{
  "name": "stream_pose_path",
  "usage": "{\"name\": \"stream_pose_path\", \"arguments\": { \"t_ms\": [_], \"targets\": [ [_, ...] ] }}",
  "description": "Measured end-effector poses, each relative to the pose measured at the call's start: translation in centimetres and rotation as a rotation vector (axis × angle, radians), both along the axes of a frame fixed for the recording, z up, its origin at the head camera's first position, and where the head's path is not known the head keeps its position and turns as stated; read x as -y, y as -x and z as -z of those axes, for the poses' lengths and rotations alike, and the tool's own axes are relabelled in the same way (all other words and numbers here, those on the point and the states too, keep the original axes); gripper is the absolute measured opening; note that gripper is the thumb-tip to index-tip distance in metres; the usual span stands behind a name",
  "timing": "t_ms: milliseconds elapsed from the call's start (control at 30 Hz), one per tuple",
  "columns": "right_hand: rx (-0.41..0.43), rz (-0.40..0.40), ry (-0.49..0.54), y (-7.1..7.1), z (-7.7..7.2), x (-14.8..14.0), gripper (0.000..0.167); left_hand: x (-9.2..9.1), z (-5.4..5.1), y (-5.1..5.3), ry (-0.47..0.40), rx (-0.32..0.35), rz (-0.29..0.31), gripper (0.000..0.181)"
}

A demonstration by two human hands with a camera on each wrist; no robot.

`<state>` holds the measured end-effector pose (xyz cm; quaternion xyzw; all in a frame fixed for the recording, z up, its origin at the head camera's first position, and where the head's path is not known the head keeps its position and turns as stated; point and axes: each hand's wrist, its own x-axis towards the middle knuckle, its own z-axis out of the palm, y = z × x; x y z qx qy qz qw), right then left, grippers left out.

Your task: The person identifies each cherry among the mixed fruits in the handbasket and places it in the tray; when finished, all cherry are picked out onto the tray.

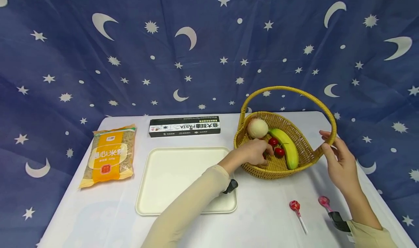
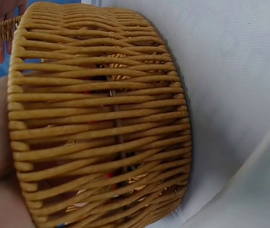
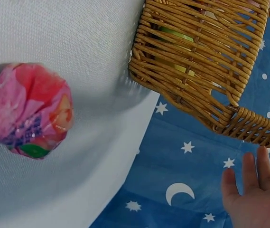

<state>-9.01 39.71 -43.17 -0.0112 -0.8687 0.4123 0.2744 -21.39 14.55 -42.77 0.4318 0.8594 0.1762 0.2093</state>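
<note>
My left hand (image 1: pixel 256 152) reaches over the near left rim of a wicker basket (image 1: pixel 271 173), fingers bent down inside. Its fingertips are partly hidden, so any grasp there is unclear. Inside lie a pale round fruit or vegetable (image 1: pixel 257 128), a banana (image 1: pixel 287 148) and red cherries (image 1: pixel 279 152). At the basket's right end, my right hand (image 1: pixel 342 164) is by the arched handle (image 1: pixel 333 126), thumb in front and fingers partly behind. The right wrist view shows its fingers (image 3: pixel 249 173) straight, tips at the handle's edge. Through the weave in the left wrist view, only glimpses of red show.
A cream tray (image 1: pixel 176 179) lies left of the basket, under my left forearm. Behind it is a pasta box (image 1: pixel 184 126); a bag of grain (image 1: pixel 108 155) sits at the far left. A red lollipop (image 1: pixel 295 205) and a pink lollipop (image 1: pixel 324 201) lie in front.
</note>
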Motion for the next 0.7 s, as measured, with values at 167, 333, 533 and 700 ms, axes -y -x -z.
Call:
{"name": "stream_pose_path", "arguments": {
  "t_ms": [167, 333, 533, 700],
  "targets": [
    [0.000, 0.001, 0.001, 0.0, 0.0, 0.1, 0.040, -0.5, 0.4, 0.1, 0.040, -0.007, 0.007, 0.030],
    [-0.010, -0.007, 0.008, 0.0, 0.0, 0.2, 0.039, -0.8, 1.0, 0.3, 0.045, -0.013, 0.000, 0.030],
    [-0.012, -0.007, 0.009, 0.0, 0.1, 0.3, 0.039, -0.8, 0.8, 0.1, 0.025, -0.024, -0.010, 0.028],
    [-0.005, 0.000, 0.008, 0.0, 0.1, 0.3, 0.039, -0.9, 0.7, 0.1, -0.063, -0.030, -0.064, 0.027]
  ]
}}
